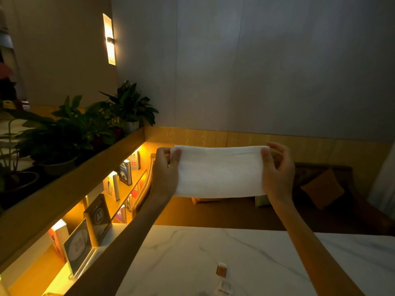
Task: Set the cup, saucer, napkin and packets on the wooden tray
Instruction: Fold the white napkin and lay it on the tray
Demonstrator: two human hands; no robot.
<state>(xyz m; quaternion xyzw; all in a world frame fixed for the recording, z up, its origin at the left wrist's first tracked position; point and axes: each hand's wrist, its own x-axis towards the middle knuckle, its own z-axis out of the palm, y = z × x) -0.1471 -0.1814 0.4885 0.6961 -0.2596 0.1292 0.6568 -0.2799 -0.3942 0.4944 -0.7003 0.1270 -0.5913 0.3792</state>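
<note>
I hold a white napkin stretched flat in the air, well above the far edge of the marble table. My left hand pinches its left edge and my right hand pinches its right edge. Two small packets lie on the table near the bottom of the view: a brown one and a pale one just below it. No cup, saucer or wooden tray is in view.
A lit wooden shelf with books and framed cards runs along the left of the table, with potted plants on the ledge above. Beyond the table is a dark bench seat with an orange cushion.
</note>
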